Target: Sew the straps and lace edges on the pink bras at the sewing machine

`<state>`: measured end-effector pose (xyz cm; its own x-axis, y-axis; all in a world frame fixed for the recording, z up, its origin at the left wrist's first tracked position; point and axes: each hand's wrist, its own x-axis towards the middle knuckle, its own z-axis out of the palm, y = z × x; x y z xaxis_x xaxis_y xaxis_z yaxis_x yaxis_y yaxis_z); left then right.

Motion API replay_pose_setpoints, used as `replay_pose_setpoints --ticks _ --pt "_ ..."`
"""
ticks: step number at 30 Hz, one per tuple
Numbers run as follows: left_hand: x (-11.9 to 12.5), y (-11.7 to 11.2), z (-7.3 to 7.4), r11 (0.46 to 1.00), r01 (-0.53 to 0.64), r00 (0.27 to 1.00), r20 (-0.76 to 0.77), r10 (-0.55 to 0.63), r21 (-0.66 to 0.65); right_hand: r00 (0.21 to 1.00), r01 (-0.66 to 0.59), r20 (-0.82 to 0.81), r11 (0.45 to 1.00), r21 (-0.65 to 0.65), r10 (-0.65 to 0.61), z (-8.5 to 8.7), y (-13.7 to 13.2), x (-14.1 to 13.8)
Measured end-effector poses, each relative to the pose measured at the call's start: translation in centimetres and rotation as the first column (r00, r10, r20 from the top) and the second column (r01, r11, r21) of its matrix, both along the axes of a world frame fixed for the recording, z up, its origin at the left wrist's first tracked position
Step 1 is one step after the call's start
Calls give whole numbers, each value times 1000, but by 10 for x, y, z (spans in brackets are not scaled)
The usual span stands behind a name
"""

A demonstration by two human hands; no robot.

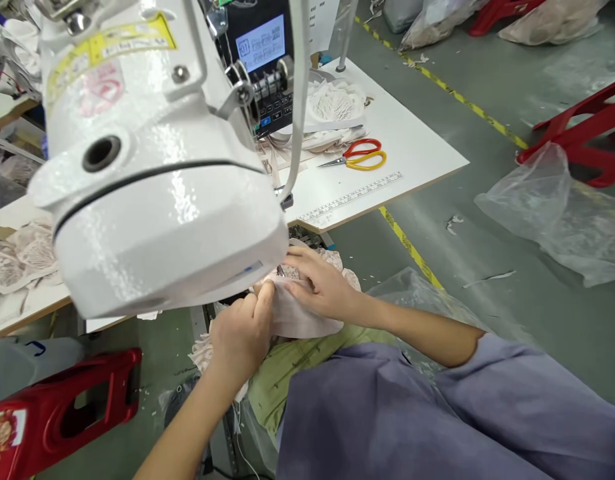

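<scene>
A white sewing machine head [162,180] fills the upper left and hides part of the stitching area below it. Beneath its right end, a pale pink fabric piece [307,319] with lacy parts is spread near the needle. My left hand [242,333] is closed at the fabric's left edge, thumb and fingers pinching it. From the right, my right hand [325,287] grips the same fabric, thumb on top and fingers curved forward beside the presser foot [281,271]. The fingertips of both hands are partly hidden.
On the white table [422,153] lie scissors [360,157] with red and yellow handles, a clear ruler [352,198] and lacy pieces [335,101]. A control screen [261,45] stands behind. Red stools [67,413] and plastic bags [557,207] are on the floor.
</scene>
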<state>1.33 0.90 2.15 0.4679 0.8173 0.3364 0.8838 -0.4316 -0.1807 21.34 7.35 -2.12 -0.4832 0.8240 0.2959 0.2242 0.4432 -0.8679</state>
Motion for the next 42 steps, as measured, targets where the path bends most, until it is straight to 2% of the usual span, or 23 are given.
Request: replay_pose_setpoints --ticks 5,8,14,24,32,42 --pt "19 -3 0 991 -134 988 76 133 7 999 -41 35 993 112 37 13 26 -4" --pt "23 -1 -1 984 -178 976 130 174 26 996 -67 58 993 99 61 21 42 -9" --pt "26 -2 0 973 -230 968 108 227 17 985 -159 89 983 91 151 32 60 -15" --pt "26 -4 -2 968 -244 966 103 238 51 977 -203 84 975 86 196 29 63 -12" --pt "27 -6 1 957 -283 958 -23 285 57 971 -239 29 967 85 237 25 66 -12" --pt "24 -8 0 951 -308 951 -5 308 9 975 -223 26 974 48 222 23 61 -8"
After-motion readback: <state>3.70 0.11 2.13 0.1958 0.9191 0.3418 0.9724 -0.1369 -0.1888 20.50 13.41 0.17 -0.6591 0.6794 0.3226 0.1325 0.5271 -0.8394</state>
